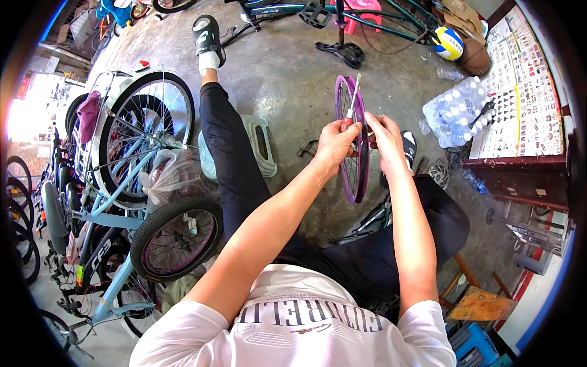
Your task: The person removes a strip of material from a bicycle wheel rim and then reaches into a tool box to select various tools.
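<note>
Head: purple rim [364, 164], pack [457, 113] (clear bottles [449, 98])

The left hand [334, 145] covers part of the red-handled screwdriver [347, 121]; whether the right hand [387, 140] holds anything beside the purple rim [363, 165] cannot be told. The upper edge cuts off a dark bicycle [346, 53].

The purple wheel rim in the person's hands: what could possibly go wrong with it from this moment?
Two risks seem possible. The red-handled tool in the left hand has its slim shaft close to the purple rim, so a slip might scratch the rim. The right hand is also at the rim, near the tool, so a sudden turn of the tool could perhaps catch its fingers.
</note>
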Demonstrator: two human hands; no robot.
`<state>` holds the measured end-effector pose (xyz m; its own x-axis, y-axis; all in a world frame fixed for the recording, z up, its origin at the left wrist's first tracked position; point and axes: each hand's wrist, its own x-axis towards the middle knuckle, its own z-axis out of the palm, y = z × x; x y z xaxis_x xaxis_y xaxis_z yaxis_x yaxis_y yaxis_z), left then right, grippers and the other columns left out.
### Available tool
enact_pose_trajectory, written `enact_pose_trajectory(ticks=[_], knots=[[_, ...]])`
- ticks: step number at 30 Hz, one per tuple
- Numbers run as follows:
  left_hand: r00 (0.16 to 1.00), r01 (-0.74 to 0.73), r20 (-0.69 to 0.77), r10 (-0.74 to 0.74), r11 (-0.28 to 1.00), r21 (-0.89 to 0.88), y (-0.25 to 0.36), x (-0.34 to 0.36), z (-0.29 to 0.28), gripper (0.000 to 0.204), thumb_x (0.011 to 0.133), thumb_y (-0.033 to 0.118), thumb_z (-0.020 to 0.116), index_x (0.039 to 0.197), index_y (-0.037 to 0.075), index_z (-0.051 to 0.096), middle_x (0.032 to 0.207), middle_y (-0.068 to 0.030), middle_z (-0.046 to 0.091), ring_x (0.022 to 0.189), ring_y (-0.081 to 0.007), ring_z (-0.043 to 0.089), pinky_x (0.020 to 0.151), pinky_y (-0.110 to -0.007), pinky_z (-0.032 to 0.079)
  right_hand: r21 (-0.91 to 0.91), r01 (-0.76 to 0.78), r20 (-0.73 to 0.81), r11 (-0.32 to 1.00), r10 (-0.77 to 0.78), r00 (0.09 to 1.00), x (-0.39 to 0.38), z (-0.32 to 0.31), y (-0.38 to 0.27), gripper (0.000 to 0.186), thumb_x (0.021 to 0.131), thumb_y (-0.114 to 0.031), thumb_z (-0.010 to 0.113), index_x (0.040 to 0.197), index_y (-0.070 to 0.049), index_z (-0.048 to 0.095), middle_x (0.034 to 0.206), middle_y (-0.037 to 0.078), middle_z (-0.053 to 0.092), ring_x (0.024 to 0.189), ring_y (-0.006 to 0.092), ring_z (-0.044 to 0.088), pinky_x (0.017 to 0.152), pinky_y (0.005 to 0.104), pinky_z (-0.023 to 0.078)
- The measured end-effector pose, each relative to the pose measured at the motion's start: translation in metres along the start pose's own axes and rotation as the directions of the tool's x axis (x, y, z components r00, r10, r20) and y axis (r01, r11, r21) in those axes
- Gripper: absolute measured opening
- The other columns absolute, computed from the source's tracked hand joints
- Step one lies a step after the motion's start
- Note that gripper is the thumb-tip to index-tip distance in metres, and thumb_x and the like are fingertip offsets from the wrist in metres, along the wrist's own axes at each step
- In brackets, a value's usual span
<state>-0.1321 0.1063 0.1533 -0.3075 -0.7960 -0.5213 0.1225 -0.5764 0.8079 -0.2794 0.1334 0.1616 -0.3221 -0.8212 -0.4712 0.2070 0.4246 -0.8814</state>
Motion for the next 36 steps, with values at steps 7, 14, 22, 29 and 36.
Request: enact_pose_trajectory(ticks=[7, 14, 22, 29, 36], knots=[[0.995, -0.037, -0.086, 0.041, 0.998, 0.048, 0.007, 0.007, -0.008, 0.029, 0.096, 0.030, 0.073, 0.096, 0.004, 0.063, 0.079, 0.0000, 0.059, 0.056, -0.0101, 0.052, 0.053, -0.032, 0.053, -0.560, 0.321, 0.098, 0.764, -0.324, 0.941, -0.027, -0.001, 0.008, 0.032, 0.089, -0.027, 0.075, 0.107, -0.001, 0.070, 0.090, 0.011, 0.075, 0.074, 0.0212, 0.070, 0.072, 0.0353, 0.053], [0.994, -0.036, -0.089, 0.064, 0.959, 0.283, 0.021, -0.005, -0.026, 0.035, 0.095, 0.034, 0.075, 0.107, 0.002, 0.066, 0.088, -0.0021, 0.066, 0.079, -0.0120, 0.065, 0.062, -0.031, 0.059, -0.642, 0.357, 0.075, 0.678, -0.408, 0.910, -0.025, 0.004, 0.017, 0.027, 0.093, -0.024, 0.069, 0.107, -0.001, 0.070, 0.094, 0.016, 0.076, 0.076, 0.0281, 0.074, 0.072, 0.0404, 0.055], [0.999, -0.038, 0.000, 0.039, 0.984, 0.177, 0.010, -0.017, -0.030, 0.026, 0.095, 0.024, 0.079, 0.104, 0.004, 0.066, 0.076, 0.0023, 0.059, 0.056, -0.0071, 0.051, 0.058, -0.028, 0.053, -0.204, 0.223, 0.062, 0.953, -0.215, 0.975, -0.012, 0.013, 0.024, 0.026, 0.096, -0.025, 0.074, 0.103, 0.000, 0.070, 0.088, 0.004, 0.070, 0.078, 0.0120, 0.062, 0.071, 0.0308, 0.050], [0.998, 0.020, 0.054, -0.027, 0.990, 0.137, -0.002, -0.018, -0.025, 0.023, 0.094, 0.021, 0.081, 0.101, 0.004, 0.067, 0.072, 0.0044, 0.057, 0.054, -0.0063, 0.049, 0.055, -0.027, 0.049, -0.355, 0.329, -0.061, 0.875, -0.372, 0.926, -0.009, 0.027, 0.013, 0.031, 0.097, -0.031, 0.076, 0.094, 0.000, 0.070, 0.083, 0.001, 0.069, 0.076, 0.0100, 0.061, 0.071, 0.0298, 0.049], [0.997, 0.046, 0.049, -0.051, 0.993, 0.108, -0.002, -0.019, -0.015, 0.022, 0.093, 0.021, 0.081, 0.099, 0.005, 0.068, 0.072, 0.0043, 0.059, 0.052, -0.0062, 0.048, 0.058, -0.028, 0.053, -0.137, 0.267, -0.057, 0.954, -0.277, 0.959, 0.017, 0.006, 0.026, 0.019, 0.095, -0.020, 0.075, 0.090, -0.002, 0.071, 0.075, -0.004, 0.065, 0.063, 0.0086, 0.054, 0.057, 0.0294, 0.038]])
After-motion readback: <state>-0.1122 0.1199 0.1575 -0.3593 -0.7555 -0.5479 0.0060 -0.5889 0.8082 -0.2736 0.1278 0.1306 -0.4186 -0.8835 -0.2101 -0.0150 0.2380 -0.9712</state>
